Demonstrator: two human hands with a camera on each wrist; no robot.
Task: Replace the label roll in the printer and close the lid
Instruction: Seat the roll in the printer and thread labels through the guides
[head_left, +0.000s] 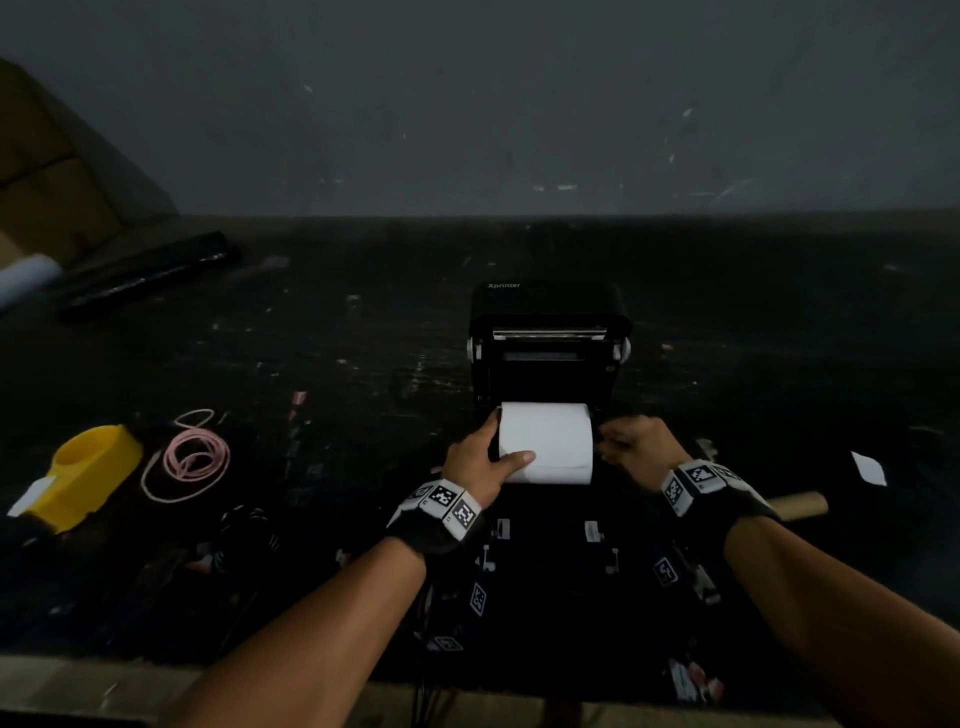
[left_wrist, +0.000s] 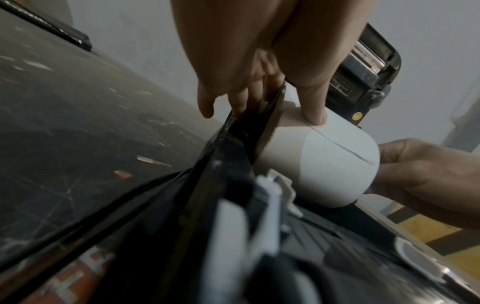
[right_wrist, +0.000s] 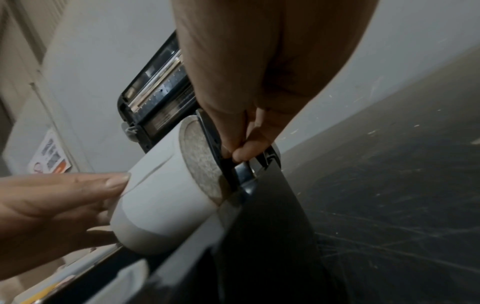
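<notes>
The printer (head_left: 545, 332) stands open on the dark desk (head_left: 363, 338), its lid (head_left: 548, 304) raised upright at the far side. The white label roll (head_left: 545, 441) lies on its side in the printer's bay, axis running left to right, between the two hands. The left hand (head_left: 480, 457) grasps the roll's left end: the thumb lies across the near face of the paper, and the fingers (left_wrist: 233, 90) reach down beside a black side guide (left_wrist: 262, 131). The right hand (head_left: 636, 447) sits just beside the roll's right end, its fingertips (right_wrist: 244, 152) pinching a black guide piece (right_wrist: 215, 144) against that end. On the desk to the left lie a yellow dispenser (head_left: 88, 467) and a coiled pink cable (head_left: 192, 457); a cardboard tube (head_left: 800, 505) lies to the right.
</notes>
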